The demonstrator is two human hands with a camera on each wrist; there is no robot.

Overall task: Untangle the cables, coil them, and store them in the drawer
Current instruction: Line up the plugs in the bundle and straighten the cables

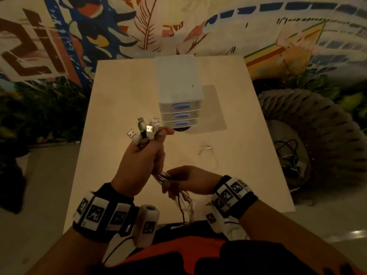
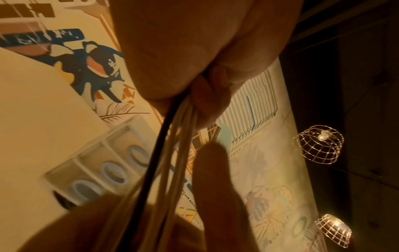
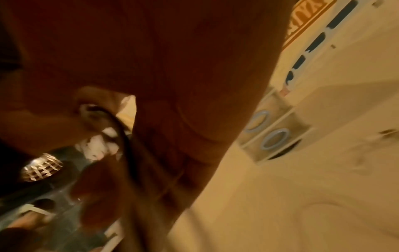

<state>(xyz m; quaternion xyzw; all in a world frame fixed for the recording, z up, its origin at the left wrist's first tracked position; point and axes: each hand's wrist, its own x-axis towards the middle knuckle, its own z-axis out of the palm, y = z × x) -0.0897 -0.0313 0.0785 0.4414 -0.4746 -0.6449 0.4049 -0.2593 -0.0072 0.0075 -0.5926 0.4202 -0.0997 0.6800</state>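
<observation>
The person's left hand [image 1: 140,161] is fisted round a bundle of cables [image 1: 181,205], with all the USB plugs [image 1: 146,129] sticking up out of the top of the fist like a bouquet. My guess is the plug ends are gathered together so every lead starts from one point and the lengths below can be combed out side by side. The left wrist view bears that out: one dark cord and several pale ones run straight down out of that grip, parallel and not crossing.

Just below, at about 4 o'clock from the fist, the right hand [image 1: 188,182] is curled round the same strands where they leave the left hand. It looks placed to slide down and strip out the knots. The loose tails drop off the near edge of the surface [image 1: 119,92] toward the person's lap, so the cables are nowhere near stored.

The small white drawer unit [image 1: 179,92] stands at 12 o'clock on the surface, all three blue-handled drawers closed, well apart from both hands. A thin stray wire [image 1: 206,153] lies on the surface at 2 o'clock from the right hand, untouched.
</observation>
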